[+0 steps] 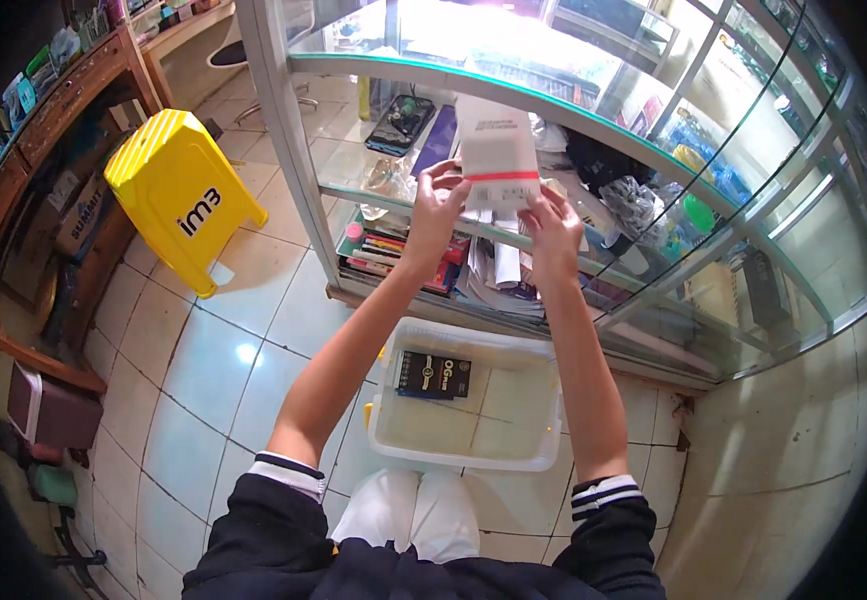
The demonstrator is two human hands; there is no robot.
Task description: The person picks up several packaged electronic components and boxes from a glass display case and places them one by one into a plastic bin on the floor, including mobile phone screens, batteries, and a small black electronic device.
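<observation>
Both hands hold up a flat white box [499,145] with a red stripe across its lower part and small dark print. At its lower left corner, my left hand [438,205] grips the edge with bent fingers. My right hand [555,222] pinches the lower right corner. Behind the box stands a glass display cabinet [300,150] with metal framing, its shelves full of goods. On the floor below my arms sits a clear plastic bin [464,452]. Inside it, toward the left, lies a small dark package [436,376] with pale and orange print.
A yellow plastic stool [176,190] stands on the tiled floor at left. Beyond it is a wooden shelf unit [49,120] with boxes. Books and papers [404,262] fill the cabinet's lower shelf; plastic-wrapped items [639,210] lie to the right. Dark cables [714,165] cross the cabinet front.
</observation>
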